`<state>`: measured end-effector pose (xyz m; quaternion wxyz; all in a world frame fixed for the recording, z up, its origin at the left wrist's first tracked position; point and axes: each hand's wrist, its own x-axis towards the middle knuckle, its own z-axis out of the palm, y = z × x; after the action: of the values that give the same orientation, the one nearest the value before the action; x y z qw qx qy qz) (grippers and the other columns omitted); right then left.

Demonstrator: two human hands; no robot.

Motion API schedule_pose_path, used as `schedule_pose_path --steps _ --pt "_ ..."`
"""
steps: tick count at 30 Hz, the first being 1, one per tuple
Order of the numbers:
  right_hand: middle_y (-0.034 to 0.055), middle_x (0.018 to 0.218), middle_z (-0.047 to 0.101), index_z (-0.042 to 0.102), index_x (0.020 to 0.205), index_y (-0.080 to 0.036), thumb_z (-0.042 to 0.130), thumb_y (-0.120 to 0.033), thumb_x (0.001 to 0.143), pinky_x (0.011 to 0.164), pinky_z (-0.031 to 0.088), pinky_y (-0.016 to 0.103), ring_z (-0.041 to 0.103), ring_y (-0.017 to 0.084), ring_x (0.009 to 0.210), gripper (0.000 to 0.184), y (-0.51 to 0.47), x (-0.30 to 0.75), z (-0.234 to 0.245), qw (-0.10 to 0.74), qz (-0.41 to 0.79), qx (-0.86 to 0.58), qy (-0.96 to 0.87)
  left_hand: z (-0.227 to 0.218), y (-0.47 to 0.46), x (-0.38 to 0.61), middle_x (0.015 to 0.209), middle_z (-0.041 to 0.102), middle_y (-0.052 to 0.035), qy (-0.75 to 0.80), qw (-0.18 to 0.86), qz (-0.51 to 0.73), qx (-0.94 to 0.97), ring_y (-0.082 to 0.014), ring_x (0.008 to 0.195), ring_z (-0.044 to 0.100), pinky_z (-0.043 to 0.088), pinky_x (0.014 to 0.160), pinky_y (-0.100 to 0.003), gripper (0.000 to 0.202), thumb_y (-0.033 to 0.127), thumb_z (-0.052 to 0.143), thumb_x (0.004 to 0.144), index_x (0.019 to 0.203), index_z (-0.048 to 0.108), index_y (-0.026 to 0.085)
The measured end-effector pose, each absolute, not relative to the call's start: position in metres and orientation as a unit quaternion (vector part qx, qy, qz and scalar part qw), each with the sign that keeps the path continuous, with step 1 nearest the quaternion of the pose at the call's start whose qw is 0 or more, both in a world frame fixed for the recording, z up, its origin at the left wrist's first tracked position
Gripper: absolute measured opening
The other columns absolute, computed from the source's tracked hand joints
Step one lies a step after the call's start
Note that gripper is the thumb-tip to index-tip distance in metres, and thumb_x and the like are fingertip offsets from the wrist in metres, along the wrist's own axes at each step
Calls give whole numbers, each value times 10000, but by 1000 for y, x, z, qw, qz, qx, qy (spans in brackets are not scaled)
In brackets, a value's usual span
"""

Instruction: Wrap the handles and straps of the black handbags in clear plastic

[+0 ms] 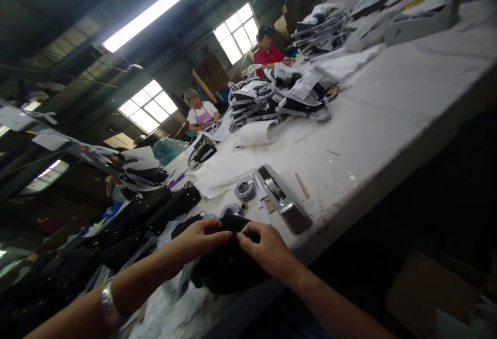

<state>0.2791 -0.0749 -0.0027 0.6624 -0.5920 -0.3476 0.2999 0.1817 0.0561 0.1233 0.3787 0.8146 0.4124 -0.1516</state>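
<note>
While the left hand [202, 238] and right hand [266, 246] pinch its top edge, the black cloth piece [227, 274] looks soft and light.

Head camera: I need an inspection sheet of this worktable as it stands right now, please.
Surface: long white worktable, scuffed and marked near its edge.
Job's things: black fabric piece at the table's near edge.
Clutter: metal tool, white paper sheets, stacks of grey-and-black pieces, black bags.
Grippers: left hand and right hand both pinch the black fabric piece's top edge; wristwatch on the left wrist.
Cables: coiled grey cord beside the metal tool.
Surroundings: two seated people across the table, windows, ceiling strip light, cardboard box below right.
</note>
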Motion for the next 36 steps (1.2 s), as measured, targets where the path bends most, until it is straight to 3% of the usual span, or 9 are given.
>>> schedule_pose_path --steps 11,17,26,36 --pt "6 771 724 702 774 -210 620 -348 827 706 450 262 668 183 769 169 -78 280 0 660 292 -604 -338 132 46 189 722 529 35 413 366 -153 819 -146 691 543 435 562 -214 352 504 694 743 798 592 172" --pt "2 757 718 694 752 -216 623 -349 818 693 450 256 661 182 763 165 -77 278 0 654 286 -613 -339 132 46 190 729 568 24 412 365 -150 821 -153 706 568 460 618 -241 337 451 728 708 829 631 151" --pt "0 761 714 676 766 -221 640 -352 822 712 440 267 654 184 751 147 -79 269 -2 654 266 -628 -327 133 52 183 715 653 4 396 352 -168 832 -178 693 623 456 624 -257 366 493 708 740 835 669 142" --pt "-4 813 701 668 814 -215 667 -321 839 755 443 269 643 174 787 109 -83 264 -1 695 261 -584 -328 126 48 181 789 715 -35 340 260 -121 896 -230 765 675 524 673 -290 198 285 674 707 845 682 143"
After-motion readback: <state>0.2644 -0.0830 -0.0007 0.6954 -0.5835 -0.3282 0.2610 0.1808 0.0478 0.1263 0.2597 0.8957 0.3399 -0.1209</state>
